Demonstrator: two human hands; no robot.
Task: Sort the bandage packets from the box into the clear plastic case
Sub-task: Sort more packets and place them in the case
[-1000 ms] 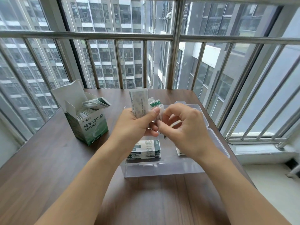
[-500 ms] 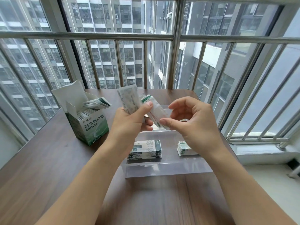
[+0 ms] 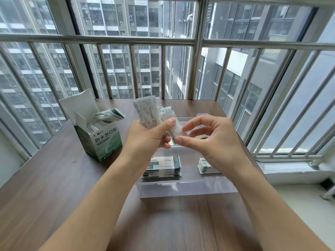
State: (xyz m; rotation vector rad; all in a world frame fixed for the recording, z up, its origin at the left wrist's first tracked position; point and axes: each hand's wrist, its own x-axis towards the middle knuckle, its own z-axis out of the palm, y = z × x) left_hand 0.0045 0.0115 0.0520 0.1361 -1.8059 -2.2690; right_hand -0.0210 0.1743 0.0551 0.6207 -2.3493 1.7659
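My left hand point(image 3: 145, 136) holds a fan of bandage packets point(image 3: 146, 113) upright above the clear plastic case point(image 3: 188, 189). My right hand point(image 3: 212, 140) pinches one narrow packet point(image 3: 172, 124) out of that fan with thumb and forefinger. Inside the case lies a stack of large packets point(image 3: 163, 166) on the left and a stack of small packets point(image 3: 205, 165) on the right, partly behind my right wrist. The open green and white bandage box point(image 3: 101, 140) stands to the left, with more packets point(image 3: 108, 115) sticking out of its top.
Everything sits on a dark wooden table point(image 3: 54, 187) pushed against a window with metal bars point(image 3: 163, 40). The table's right edge drops off to a sill and floor point(image 3: 299, 178). The case's lid point(image 3: 199, 116) lies open behind my hands.
My right hand rose from near the case to the fan and now grips a narrow packet. The fan in my left hand shifted slightly left, then back.
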